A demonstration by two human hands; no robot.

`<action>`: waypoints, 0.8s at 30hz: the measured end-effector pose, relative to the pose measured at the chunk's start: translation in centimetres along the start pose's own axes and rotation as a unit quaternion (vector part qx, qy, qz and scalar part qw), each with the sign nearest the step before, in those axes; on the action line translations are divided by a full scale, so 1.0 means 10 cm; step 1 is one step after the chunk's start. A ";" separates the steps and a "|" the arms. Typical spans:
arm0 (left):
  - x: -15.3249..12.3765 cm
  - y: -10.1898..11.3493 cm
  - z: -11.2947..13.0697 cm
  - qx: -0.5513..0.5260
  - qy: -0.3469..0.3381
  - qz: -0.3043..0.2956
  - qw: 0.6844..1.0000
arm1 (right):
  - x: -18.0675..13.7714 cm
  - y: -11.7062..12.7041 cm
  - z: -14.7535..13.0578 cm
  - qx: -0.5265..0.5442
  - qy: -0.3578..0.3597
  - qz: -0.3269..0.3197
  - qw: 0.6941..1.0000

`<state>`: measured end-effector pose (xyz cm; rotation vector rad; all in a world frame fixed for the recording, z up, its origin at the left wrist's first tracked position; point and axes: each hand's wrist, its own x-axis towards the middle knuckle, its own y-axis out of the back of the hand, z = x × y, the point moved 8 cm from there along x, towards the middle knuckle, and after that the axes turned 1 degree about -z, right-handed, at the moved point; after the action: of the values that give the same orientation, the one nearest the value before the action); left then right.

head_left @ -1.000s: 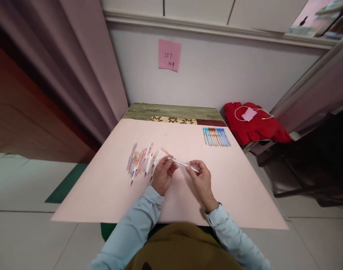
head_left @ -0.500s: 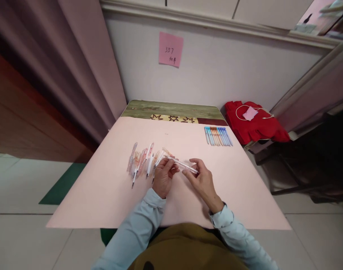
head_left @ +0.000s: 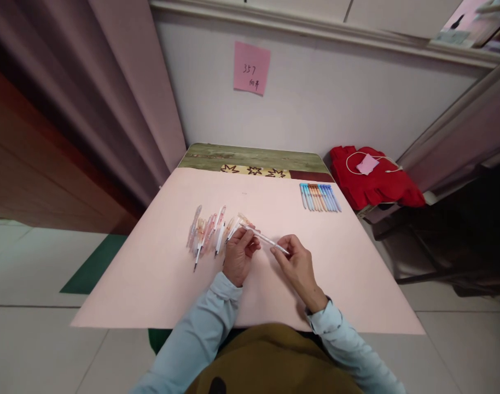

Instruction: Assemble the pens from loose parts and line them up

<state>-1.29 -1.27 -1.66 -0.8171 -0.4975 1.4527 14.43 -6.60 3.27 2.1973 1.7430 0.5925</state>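
Observation:
Both my hands hold one slim, whitish, see-through pen (head_left: 267, 239) above the table, slanting down to the right. My left hand (head_left: 238, 256) pinches its upper left end between thumb and fingers. The thumb and fingers of my right hand (head_left: 296, 265) are closed on its lower right end. Just left of my left hand lies a loose heap of clear pinkish and orange pen barrels (head_left: 209, 227). Among them are white ink refills (head_left: 198, 253) with dark tips, some partly hidden by my left hand.
A neat row of blue, brown and violet pens (head_left: 320, 198) lies at the back right of the pink-covered table (head_left: 160, 284). Beyond its right edge, a red cloth (head_left: 377, 183) carries a white cord and pink paper. A pink note (head_left: 251, 68) is stuck on the wall.
My right thumb and fingers have closed on the pen's right end, where they stood more apart before. My left hand keeps its pinch. The view has shifted slightly.

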 end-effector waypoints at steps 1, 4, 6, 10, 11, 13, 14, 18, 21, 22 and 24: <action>0.00 -0.01 0.00 0.002 -0.001 -0.002 1.000 | -0.01 -0.02 0.01 0.009 -0.004 -0.008 1.000; 0.00 -0.01 0.01 0.004 -0.002 -0.001 1.000 | -0.03 -0.08 0.05 0.030 -0.020 -0.047 0.998; -0.01 -0.01 0.01 0.003 -0.001 0.001 1.000 | -0.04 -0.08 0.06 0.019 -0.020 -0.047 0.999; -0.01 -0.01 0.01 0.003 -0.002 -0.002 1.000 | -0.05 -0.01 0.04 -0.029 -0.006 0.001 1.000; -0.01 -0.01 0.01 0.004 -0.003 -0.004 1.000 | -0.05 -0.02 0.04 -0.029 -0.004 -0.001 1.000; -0.01 -0.01 0.01 0.006 -0.003 -0.006 1.000 | -0.06 -0.05 0.05 -0.011 -0.003 -0.022 1.000; -0.01 -0.02 0.01 0.006 -0.003 -0.008 1.000 | -0.07 -0.08 0.05 0.002 -0.004 -0.036 0.999; -0.01 -0.03 0.01 0.006 0.001 -0.008 1.000 | -0.08 -0.07 0.06 0.004 -0.012 -0.028 1.000; -0.02 -0.03 0.02 0.007 0.002 -0.006 1.000 | -0.08 -0.03 0.06 -0.012 -0.011 0.000 1.000; -0.02 -0.03 0.02 0.007 0.001 -0.006 1.000 | -0.09 -0.05 0.06 -0.005 -0.011 -0.007 1.000; -0.03 -0.04 0.02 0.008 0.001 -0.007 1.000 | -0.09 -0.10 0.07 0.019 -0.013 -0.039 0.999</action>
<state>-1.22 -1.44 -1.17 -0.8006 -0.4888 1.4404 13.76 -7.22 2.08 2.1416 1.8321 0.5139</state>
